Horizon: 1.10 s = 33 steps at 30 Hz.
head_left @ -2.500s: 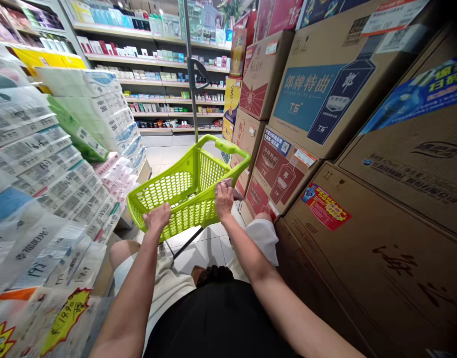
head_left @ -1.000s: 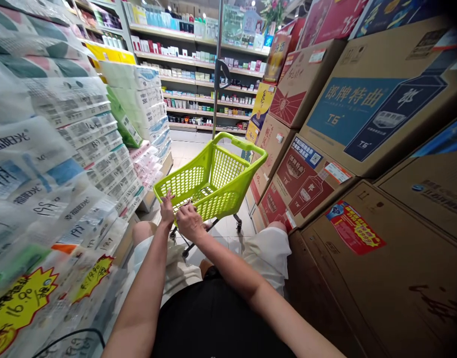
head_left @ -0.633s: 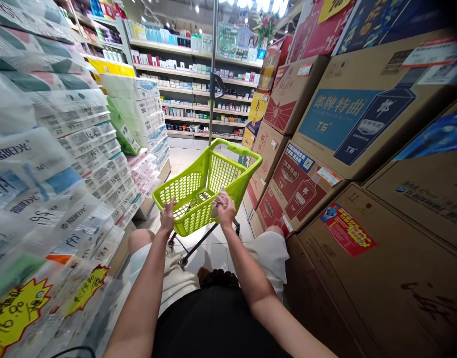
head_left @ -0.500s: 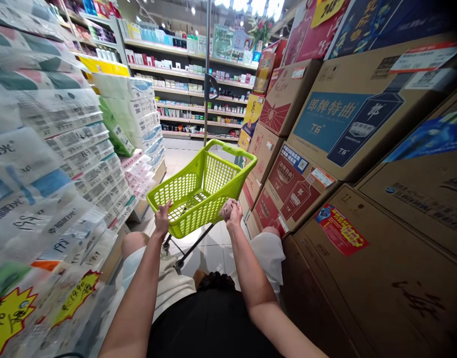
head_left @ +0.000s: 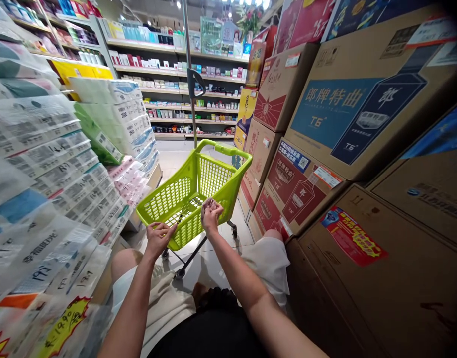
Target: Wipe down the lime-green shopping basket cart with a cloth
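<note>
A lime-green plastic shopping cart (head_left: 221, 191) on a wheeled frame stands between my knees, its lattice basket tilted toward me. My left hand (head_left: 159, 239) is at the near left corner of the basket, fingers curled against the rim. In my right hand (head_left: 212, 219) is a crumpled pinkish-grey cloth (head_left: 207, 204), bunched in the fingers at the top edge of the basket's near side. The far handle of the cart carries nothing. Part of the cloth is hidden by my fingers.
Stacked tissue packs (head_left: 90, 189) rise close on my left. Large cardboard cartons (head_left: 325, 114) form a wall on my right. Behind the cart stands a metal pole (head_left: 189, 54), with stocked shelves (head_left: 164, 89) beyond it.
My right hand has moved left with the cloth, from the cart's right side to its near rim. The left hand has come down onto the near corner. The view has shifted slightly.
</note>
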Motion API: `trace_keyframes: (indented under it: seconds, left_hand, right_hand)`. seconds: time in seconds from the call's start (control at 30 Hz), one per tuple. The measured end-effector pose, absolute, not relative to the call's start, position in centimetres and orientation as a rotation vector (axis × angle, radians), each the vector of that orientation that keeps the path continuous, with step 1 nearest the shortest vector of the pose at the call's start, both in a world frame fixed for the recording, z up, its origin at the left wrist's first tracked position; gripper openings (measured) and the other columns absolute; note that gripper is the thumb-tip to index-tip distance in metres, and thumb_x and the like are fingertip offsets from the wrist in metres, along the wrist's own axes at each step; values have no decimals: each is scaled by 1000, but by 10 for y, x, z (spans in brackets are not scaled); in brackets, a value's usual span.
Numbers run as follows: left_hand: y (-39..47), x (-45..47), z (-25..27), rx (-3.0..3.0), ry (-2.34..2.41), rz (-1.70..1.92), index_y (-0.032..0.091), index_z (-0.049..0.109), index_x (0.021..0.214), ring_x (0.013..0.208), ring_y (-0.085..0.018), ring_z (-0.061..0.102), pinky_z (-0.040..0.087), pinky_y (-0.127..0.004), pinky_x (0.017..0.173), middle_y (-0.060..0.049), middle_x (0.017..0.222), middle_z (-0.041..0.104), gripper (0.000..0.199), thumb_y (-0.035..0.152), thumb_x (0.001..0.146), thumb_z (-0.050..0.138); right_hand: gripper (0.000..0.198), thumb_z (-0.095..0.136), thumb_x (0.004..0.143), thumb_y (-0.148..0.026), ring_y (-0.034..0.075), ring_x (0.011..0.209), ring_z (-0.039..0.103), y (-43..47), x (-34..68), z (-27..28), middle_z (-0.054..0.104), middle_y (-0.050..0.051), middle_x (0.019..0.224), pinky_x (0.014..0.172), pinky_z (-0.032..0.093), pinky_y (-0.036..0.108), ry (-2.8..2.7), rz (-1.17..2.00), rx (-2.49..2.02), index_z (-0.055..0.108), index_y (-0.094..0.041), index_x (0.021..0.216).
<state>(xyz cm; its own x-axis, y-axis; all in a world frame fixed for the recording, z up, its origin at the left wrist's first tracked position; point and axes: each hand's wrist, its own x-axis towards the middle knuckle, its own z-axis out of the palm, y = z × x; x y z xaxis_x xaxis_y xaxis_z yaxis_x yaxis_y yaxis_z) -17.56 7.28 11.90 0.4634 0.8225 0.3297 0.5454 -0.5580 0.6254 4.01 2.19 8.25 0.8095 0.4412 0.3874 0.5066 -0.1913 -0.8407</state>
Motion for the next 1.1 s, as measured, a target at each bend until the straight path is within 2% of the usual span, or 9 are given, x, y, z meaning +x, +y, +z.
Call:
trace_keyframes:
  seconds: [0.07,0.17,0.37,0.53,0.63,0.8,0.93,1.1]
  left_hand:
    - [73,-177,118,2302,1122,862,28,70,53,100,-25,60,31,-46,111,-4,67,67,63,75,86,44]
    - [73,-181,119,2326,1098,840,28,68,52,98,-25,59,31,-47,111,-3,64,64,64,76,86,42]
    - [70,-185,125,2345,1066,774,27,64,49,94,-25,57,33,-47,109,-3,56,54,63,73,88,43]
    - [73,-186,123,2334,1056,776,25,55,46,84,-22,56,36,-45,109,-1,53,48,62,68,89,44]
    - [75,-187,122,2328,1079,740,25,51,46,83,-22,55,37,-45,110,-1,53,48,61,67,90,45]
    - [73,-187,125,2356,1080,691,26,53,47,82,-21,55,37,-45,111,-1,54,47,58,61,93,45]
    - [70,-186,127,2382,1075,682,26,55,48,84,-22,56,36,-46,110,-1,56,50,55,57,94,47]
    - [74,-185,127,2384,1087,679,27,57,49,78,-22,56,37,-47,110,-1,53,48,56,60,93,45]
  right_hand:
    - [29,45,95,-30,28,116,61,27,41,86,60,23,124,98,51,42,-507,29,-1800,44,-18,122]
    - [24,44,93,-26,31,120,58,27,82,111,58,24,127,103,47,46,-346,95,-1745,48,-19,116]
    - [38,51,88,-17,30,130,50,29,179,166,51,25,132,111,42,43,-183,-123,-1727,43,-12,125]
    - [38,41,91,-15,30,126,54,35,116,129,48,27,135,108,45,45,-308,-39,-1846,44,-12,128]
    - [47,45,89,-18,33,137,43,36,78,103,46,27,141,115,37,52,-515,-43,-1905,39,-11,135]
    - [55,43,86,-14,32,139,39,46,135,131,39,31,143,117,35,52,-360,-164,-1869,32,-4,139]
    - [52,41,87,-15,31,138,40,52,167,141,43,28,140,118,35,50,-359,-236,-1865,37,-6,138]
    - [49,42,87,-15,31,140,41,42,117,80,48,25,139,118,35,52,-521,-106,-1937,47,-10,136]
